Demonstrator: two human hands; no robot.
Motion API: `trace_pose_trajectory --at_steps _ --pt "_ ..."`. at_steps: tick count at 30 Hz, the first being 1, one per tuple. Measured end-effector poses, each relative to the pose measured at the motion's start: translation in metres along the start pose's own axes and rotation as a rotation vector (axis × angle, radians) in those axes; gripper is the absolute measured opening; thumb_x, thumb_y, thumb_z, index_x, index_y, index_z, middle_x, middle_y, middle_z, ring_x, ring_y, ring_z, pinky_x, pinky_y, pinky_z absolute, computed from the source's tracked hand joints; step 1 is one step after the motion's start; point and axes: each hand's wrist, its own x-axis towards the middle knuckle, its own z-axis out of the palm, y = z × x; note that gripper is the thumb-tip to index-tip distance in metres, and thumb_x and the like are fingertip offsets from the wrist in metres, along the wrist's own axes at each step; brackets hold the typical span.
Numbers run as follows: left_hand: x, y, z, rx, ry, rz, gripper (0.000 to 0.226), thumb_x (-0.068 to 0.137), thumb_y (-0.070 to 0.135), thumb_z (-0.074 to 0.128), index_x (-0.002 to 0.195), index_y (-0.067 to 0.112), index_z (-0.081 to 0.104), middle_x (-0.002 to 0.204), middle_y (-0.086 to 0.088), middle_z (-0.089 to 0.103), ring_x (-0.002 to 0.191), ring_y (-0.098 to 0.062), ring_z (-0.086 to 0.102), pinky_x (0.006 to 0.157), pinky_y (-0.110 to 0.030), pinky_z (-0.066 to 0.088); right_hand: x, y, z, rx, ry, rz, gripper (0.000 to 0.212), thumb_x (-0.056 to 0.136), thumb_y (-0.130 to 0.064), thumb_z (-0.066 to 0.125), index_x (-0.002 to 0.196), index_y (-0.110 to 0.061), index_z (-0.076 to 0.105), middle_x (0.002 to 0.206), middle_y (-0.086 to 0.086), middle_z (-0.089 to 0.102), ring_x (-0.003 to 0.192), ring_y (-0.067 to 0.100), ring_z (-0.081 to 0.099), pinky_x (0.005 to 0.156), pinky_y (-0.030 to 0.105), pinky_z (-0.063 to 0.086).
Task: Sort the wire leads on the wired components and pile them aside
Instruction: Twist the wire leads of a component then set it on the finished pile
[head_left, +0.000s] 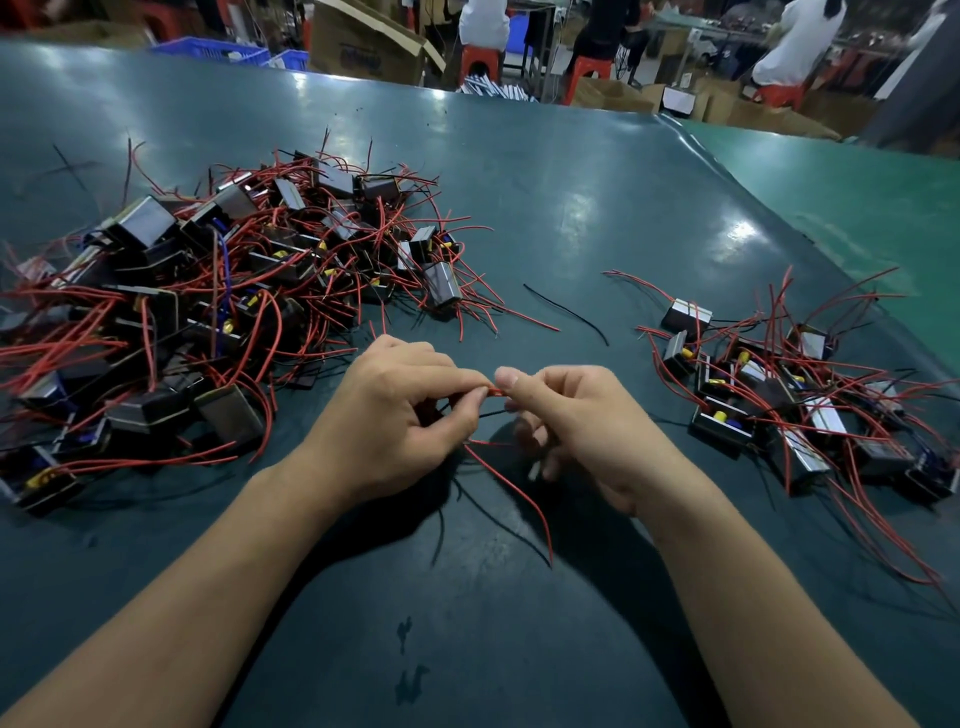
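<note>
A big heap of black wired components (208, 291) with tangled red leads covers the left of the dark green table (571, 208). A smaller pile of the same components (789, 410) lies at the right. In the middle, my left hand (395, 421) and my right hand (576, 421) meet fingertip to fingertip, both pinching a short stretch of red wire lead (496, 391). More red and black leads (519, 491) hang from under my hands toward the near edge. The component they belong to is hidden under my left hand.
A loose black wire (569, 312) lies on the table between the two piles. Beyond the far edge are blue crates (218, 52), cardboard boxes (363, 47), red stools and several seated people in white.
</note>
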Motion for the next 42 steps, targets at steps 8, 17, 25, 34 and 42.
trace_pose_trajectory --at_steps 8,17,25,34,42 --pt "0.001 -0.001 -0.003 -0.024 0.016 -0.034 0.010 0.083 0.012 0.067 0.081 0.009 0.077 0.060 0.002 0.063 0.056 -0.016 0.051 0.063 -0.043 0.043 0.004 0.003 -0.012 -0.240 0.011 -0.389 0.004 0.086 -0.019 0.072 0.089 -0.021 0.072 0.075 -0.002 0.067 0.065 0.020 0.066 0.051 0.021 0.047" --pt "0.000 -0.001 -0.004 -0.089 0.026 -0.084 0.011 0.082 0.013 0.067 0.079 0.010 0.077 0.058 0.006 0.061 0.056 -0.005 0.046 0.064 -0.036 0.041 0.006 0.009 -0.011 -0.471 0.050 -0.709 0.040 0.084 -0.008 0.072 0.121 -0.019 0.065 0.094 -0.002 0.066 0.075 0.009 0.064 0.065 0.008 0.043" --pt "0.000 0.002 -0.003 -0.097 0.015 -0.090 0.012 0.083 0.014 0.067 0.078 0.011 0.077 0.055 0.002 0.059 0.055 -0.005 0.044 0.064 -0.030 0.037 0.005 0.005 -0.013 -0.577 0.046 -0.759 0.008 0.089 -0.010 0.068 0.088 -0.005 0.073 0.070 0.003 0.066 0.063 0.014 0.062 0.062 0.021 0.047" --pt "0.000 0.000 -0.002 0.084 0.024 0.083 0.011 0.084 0.012 0.067 0.079 0.008 0.075 0.061 0.002 0.063 0.054 -0.022 0.053 0.063 -0.041 0.043 -0.002 -0.006 0.001 0.118 -0.084 0.053 0.039 0.096 -0.020 0.055 0.057 -0.017 0.060 0.048 -0.002 0.046 0.039 0.007 0.036 0.035 0.015 0.026" --pt "0.002 0.000 0.005 0.110 0.070 0.033 0.012 0.086 0.014 0.065 0.081 0.009 0.075 0.061 0.001 0.063 0.056 -0.022 0.055 0.064 -0.042 0.044 0.000 -0.002 0.004 0.164 -0.005 -0.049 0.034 0.095 -0.031 0.058 0.066 -0.016 0.064 0.050 -0.002 0.052 0.040 0.007 0.041 0.037 0.015 0.029"
